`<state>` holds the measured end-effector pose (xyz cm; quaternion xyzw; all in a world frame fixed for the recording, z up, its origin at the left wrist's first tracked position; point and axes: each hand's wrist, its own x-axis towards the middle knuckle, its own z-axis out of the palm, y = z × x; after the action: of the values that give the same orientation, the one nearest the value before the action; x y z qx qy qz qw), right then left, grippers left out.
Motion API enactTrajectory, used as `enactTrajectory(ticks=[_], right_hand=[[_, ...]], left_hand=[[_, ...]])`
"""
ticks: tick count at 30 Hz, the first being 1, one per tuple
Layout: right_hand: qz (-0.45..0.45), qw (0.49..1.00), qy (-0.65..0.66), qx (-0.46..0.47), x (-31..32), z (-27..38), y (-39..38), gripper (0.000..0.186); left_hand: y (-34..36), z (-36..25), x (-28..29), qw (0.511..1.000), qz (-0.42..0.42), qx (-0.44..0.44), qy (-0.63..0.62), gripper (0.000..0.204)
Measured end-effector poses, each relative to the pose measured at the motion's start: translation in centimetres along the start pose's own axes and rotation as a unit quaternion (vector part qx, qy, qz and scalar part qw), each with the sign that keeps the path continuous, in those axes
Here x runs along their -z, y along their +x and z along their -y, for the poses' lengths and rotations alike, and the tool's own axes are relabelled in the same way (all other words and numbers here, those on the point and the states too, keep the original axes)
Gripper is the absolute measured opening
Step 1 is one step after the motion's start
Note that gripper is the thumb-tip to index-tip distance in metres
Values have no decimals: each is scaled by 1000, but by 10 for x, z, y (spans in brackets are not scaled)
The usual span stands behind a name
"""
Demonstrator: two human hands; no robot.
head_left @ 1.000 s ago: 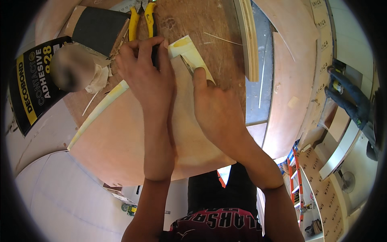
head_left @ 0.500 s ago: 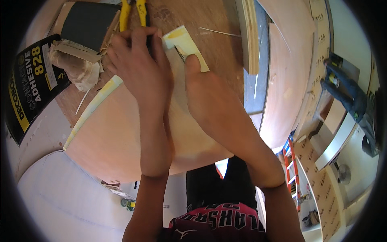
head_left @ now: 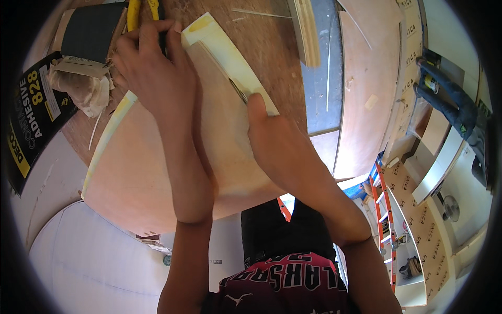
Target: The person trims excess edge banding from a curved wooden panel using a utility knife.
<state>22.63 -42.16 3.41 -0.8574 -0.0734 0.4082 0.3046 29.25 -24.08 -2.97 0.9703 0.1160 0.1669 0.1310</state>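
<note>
A black can (head_left: pixel 39 128) sits at half past nine, a crumpled cloth (head_left: pixel 81 89) beside it. Yellow-handled pliers (head_left: pixel 133 14) lie at eleven. My left grip (head_left: pixel 157 68) rests bent-fingered on the board (head_left: pixel 225 144) at its eleven-o'clock edge; whether it pinches anything, I cannot tell. Along the one-o'clock edge, beside a pale strip (head_left: pixel 227 57), my right grip (head_left: pixel 256 107) pinches a slim blade (head_left: pixel 238 90).

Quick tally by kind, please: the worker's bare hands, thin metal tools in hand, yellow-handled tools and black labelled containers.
Bare hands: 2, left hand and right hand
Thin metal tool: 1
Yellow-handled tool, partly out of frame: 1
Black labelled container: 1
Total: 5
</note>
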Motion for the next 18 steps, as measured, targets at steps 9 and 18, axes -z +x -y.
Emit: enactTrajectory(ticks=[9,18], right_hand=[[10,998,-22,-54,0,-5,-42,16],[-93,990,-76,72,-3,1,10,15]], left_hand=[[0,11,-3,998,-24,-41,-41,18],[-1,10,-6,998,-33,-35,-35,14]])
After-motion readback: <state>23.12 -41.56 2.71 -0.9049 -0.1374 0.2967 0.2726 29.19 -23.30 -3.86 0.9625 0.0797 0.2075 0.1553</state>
